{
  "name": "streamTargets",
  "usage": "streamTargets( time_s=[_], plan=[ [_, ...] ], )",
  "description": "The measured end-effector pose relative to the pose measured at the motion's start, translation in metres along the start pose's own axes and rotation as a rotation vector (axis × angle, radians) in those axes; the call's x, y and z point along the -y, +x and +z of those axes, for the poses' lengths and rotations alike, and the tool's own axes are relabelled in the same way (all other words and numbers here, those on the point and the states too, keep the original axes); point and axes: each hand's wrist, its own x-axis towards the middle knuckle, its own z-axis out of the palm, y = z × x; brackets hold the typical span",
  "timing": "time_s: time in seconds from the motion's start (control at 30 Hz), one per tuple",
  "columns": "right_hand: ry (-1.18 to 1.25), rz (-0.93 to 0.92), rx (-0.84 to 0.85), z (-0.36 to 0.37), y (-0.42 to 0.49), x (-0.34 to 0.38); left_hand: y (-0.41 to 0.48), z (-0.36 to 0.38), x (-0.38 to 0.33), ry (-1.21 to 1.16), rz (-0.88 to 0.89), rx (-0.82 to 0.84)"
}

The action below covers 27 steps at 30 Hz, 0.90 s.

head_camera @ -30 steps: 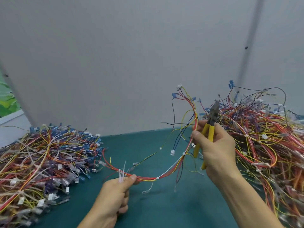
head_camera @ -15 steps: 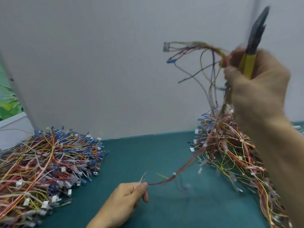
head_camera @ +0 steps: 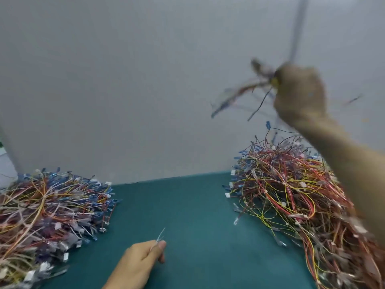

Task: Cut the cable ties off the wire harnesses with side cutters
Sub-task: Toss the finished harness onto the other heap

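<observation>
My right hand (head_camera: 300,94) is raised high at the right and blurred by motion. It grips the side cutters (head_camera: 275,81), of which only a bit of yellow handle shows, together with one wire harness (head_camera: 239,94) that trails to the left in the air. Low in the middle, my left hand (head_camera: 141,261) pinches a few thin white cut cable ties (head_camera: 160,235) between thumb and forefinger, just above the green mat (head_camera: 187,205). The harness does not touch my left hand.
A big tangle of red and yellow harnesses (head_camera: 291,195) fills the right side of the mat, under my right forearm. Another pile, with many blue connectors (head_camera: 52,209), lies at the left. A grey wall (head_camera: 145,80) stands close behind the mat.
My left hand has let go of the harness and keeps only the cut ties. My right hand has swung the harness and cutters up and to the right.
</observation>
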Motion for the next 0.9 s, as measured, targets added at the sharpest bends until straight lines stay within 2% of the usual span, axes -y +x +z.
streamTargets(
  time_s=[0.07, 0.13, 0.17, 0.33, 0.5, 0.63, 0.73, 0.8, 0.9],
  plan=[
    [-0.051, -0.103, 0.269, 0.034, -0.067, 0.011, 0.0, 0.0, 0.0, 0.008, -0.005, 0.003],
    [-0.2, -0.167, 0.55, 0.062, -0.112, -0.003, 0.0, 0.001, 0.002, 0.019, -0.006, -0.005],
    [-0.257, -0.144, 0.592, 0.072, -0.122, -0.013, 0.0, 0.002, 0.003, 0.031, -0.006, -0.009],
    [-0.347, -0.14, 0.622, 0.086, -0.148, -0.027, 0.0, 0.007, 0.003, 0.094, 0.001, 0.002],
    [-0.303, -0.086, 0.638, 0.075, -0.131, -0.014, -0.005, 0.006, -0.001, 0.176, 0.035, 0.031],
    [-0.098, -0.071, 0.432, 0.049, -0.131, 0.026, -0.015, -0.001, -0.02, 0.191, 0.02, 0.199],
    [0.095, -0.112, 0.398, 0.022, -0.153, 0.075, -0.026, -0.01, -0.038, 0.161, 0.0, 0.319],
    [0.25, -0.156, 0.462, 0.011, -0.178, 0.108, -0.032, -0.015, -0.046, 0.15, 0.013, 0.367],
    [0.388, -0.214, 0.686, 0.008, -0.222, 0.146, -0.032, -0.018, -0.052, 0.2, 0.062, 0.479]
  ],
)
